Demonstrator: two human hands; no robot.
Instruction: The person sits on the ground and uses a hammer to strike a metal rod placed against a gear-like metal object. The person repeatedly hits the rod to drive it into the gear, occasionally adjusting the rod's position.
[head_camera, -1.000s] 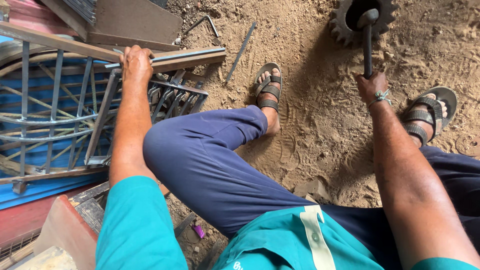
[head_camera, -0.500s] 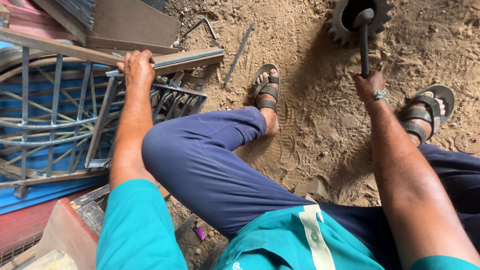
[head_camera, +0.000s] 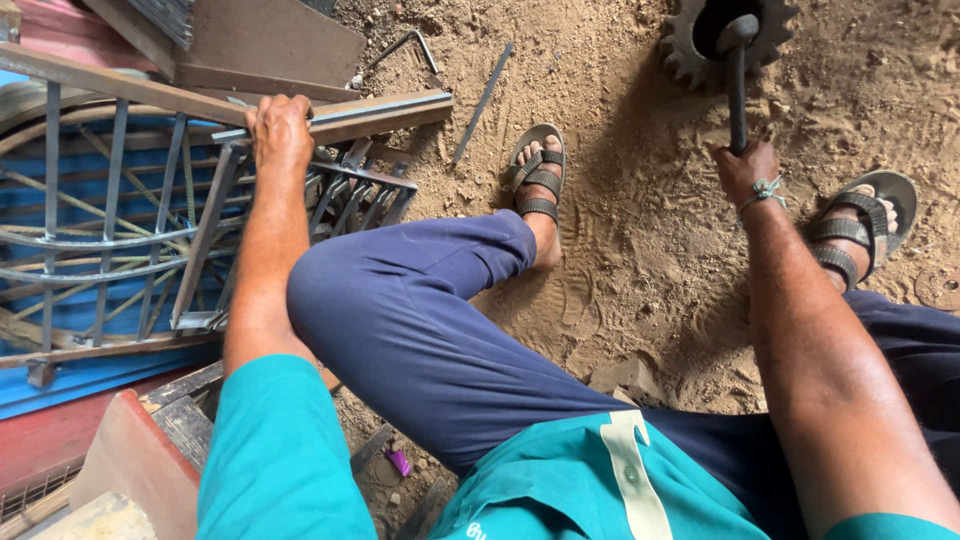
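Note:
I sit on sandy ground with my knees bent. My left hand (head_camera: 279, 130) grips the top bar of a welded metal frame (head_camera: 110, 240) that lies at my left over blue sheeting. My right hand (head_camera: 748, 170) is closed around the dark handle of a hammer (head_camera: 737, 75), whose head rests inside a rusty toothed gear (head_camera: 700, 45) on the ground ahead. My sandalled feet (head_camera: 537, 180) are planted in the dirt on either side of the hammer arm.
A long angle-iron bar (head_camera: 370, 112) crosses the frame's top. A thin metal rod (head_camera: 482, 100) and a bent rod (head_camera: 405, 45) lie in the sand. Rusty plates (head_camera: 270, 45) are stacked at upper left; a red board (head_camera: 70, 440) sits at lower left.
The view has shifted slightly. My left hand has slid a little along the frame's top bar. My right hand still holds the hammer, its head staying in the gear.

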